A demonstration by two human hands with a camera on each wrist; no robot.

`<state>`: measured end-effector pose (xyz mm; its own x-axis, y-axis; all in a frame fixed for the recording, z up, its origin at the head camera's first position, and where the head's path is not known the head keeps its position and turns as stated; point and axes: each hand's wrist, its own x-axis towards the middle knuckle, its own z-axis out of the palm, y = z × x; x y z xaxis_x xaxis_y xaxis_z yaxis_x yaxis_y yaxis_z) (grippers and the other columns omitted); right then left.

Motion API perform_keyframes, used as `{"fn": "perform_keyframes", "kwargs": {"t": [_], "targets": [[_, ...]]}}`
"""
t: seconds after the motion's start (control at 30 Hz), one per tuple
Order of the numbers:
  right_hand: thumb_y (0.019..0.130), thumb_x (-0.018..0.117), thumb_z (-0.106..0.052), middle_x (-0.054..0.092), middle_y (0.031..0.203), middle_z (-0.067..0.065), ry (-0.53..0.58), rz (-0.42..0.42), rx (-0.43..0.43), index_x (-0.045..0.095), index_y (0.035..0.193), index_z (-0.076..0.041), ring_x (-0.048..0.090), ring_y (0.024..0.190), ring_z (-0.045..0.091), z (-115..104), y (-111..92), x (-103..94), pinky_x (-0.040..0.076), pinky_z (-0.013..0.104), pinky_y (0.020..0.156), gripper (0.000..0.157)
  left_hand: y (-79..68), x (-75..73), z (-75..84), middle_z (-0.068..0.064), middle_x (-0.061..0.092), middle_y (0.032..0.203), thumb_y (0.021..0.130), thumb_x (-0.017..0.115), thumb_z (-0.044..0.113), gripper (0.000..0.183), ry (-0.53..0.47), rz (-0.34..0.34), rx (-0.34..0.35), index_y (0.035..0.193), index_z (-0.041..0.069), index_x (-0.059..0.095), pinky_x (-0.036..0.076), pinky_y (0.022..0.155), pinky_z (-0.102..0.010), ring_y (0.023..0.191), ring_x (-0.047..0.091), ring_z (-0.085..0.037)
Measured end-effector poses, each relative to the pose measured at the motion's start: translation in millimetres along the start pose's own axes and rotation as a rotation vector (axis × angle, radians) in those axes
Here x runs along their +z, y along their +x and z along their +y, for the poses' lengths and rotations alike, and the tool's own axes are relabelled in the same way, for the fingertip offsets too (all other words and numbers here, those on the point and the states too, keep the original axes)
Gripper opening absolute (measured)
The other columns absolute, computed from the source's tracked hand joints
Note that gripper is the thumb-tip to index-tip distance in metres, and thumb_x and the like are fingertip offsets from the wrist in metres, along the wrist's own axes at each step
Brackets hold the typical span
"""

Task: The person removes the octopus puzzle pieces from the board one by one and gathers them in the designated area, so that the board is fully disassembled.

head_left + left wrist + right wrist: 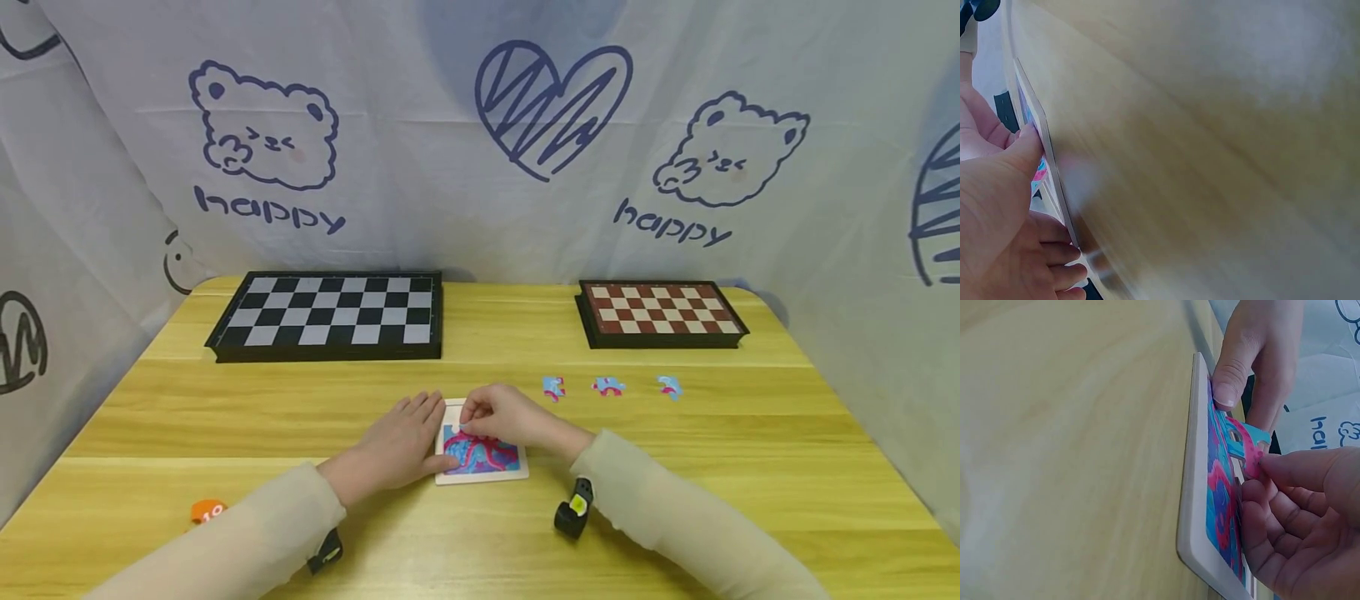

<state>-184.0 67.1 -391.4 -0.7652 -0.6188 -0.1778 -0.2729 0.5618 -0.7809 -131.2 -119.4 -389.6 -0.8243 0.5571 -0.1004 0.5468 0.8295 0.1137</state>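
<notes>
A small jigsaw puzzle in a white tray lies on the table, its picture blue, pink and purple. My left hand rests along the tray's left side with fingers extended, and its thumb presses on the front left part of the puzzle. Between thumb and index finger, my right hand pinches a blue-and-pink puzzle piece, tilted up over the tray's upper left part. In the head view that piece is mostly hidden by the fingers. Three loose puzzle pieces, the nearest a blue-and-pink one, lie right of the tray.
A black-and-white chessboard stands at the back left and a smaller brown-and-white chessboard at the back right. An orange object with white marks lies by the left sleeve. A printed white cloth hangs behind the table.
</notes>
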Motion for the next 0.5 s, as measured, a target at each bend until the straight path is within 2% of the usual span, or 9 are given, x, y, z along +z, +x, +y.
{"fn": "perform_keyframes", "kwargs": {"t": [0.27, 0.5], "targets": [[0.087, 0.063, -0.008, 0.059, 0.073, -0.001, 0.039, -0.007, 0.007, 0.063, 0.081, -0.007, 0.05, 0.064, 0.011, 0.2, -0.4, -1.2, 0.044, 0.022, 0.059, 0.006, 0.9, -1.2, 0.2, -0.025, 0.032, 0.141, 0.088, 0.051, 0.053, 0.081, -0.001, 0.001, -0.004, 0.136, -0.011, 0.035, 0.023, 0.106, -0.046, 0.13, 0.029, -0.039], [0.088, 0.063, -0.011, 0.06, 0.074, 0.002, 0.144, -0.025, 0.011, 0.063, 0.085, -0.005, 0.053, 0.064, 0.013, 7.5, -3.8, -8.4, 0.048, 0.025, 0.06, 0.007, 0.3, -2.4, 1.1, -0.025, 0.031, 0.142, 0.089, 0.05, 0.053, 0.08, 0.006, -0.018, -0.009, 0.136, -0.011, 0.035, 0.023, 0.106, -0.046, 0.13, 0.028, -0.038]]}}
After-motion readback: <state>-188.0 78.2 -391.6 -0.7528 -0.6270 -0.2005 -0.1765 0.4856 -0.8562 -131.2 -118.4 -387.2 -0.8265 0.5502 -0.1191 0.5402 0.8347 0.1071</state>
